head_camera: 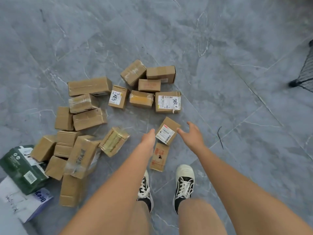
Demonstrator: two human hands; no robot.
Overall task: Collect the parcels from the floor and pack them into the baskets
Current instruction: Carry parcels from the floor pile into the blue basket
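Head view, looking straight down past bare forearms and a pair of black-and-white sneakers (183, 182) to the grey marbled floor (220, 73). Between the two hands lies a small brown cardboard parcel (168, 131), turned diagonally, with a white printed shipping label on its near half. Just below it, nearer the feet, sits a flatter carton with red printing (160, 156), its upper end tucked under the labelled one.

The left hand (149, 138) reaches down at the parcel's left edge, fingers extended together and holding nothing; whether the tips touch the cardboard I cannot tell. The right hand (192, 134) hovers at the right edge, fingers spread wide and thumb pointing toward the box, also holding nothing.

Beyond the hands and off to their left, many more taped brown cartons (89, 85) lie scattered, with a dark green box (22, 168) far left. Well right of the right hand, a black wire basket (306, 72) shows at the frame's edge.
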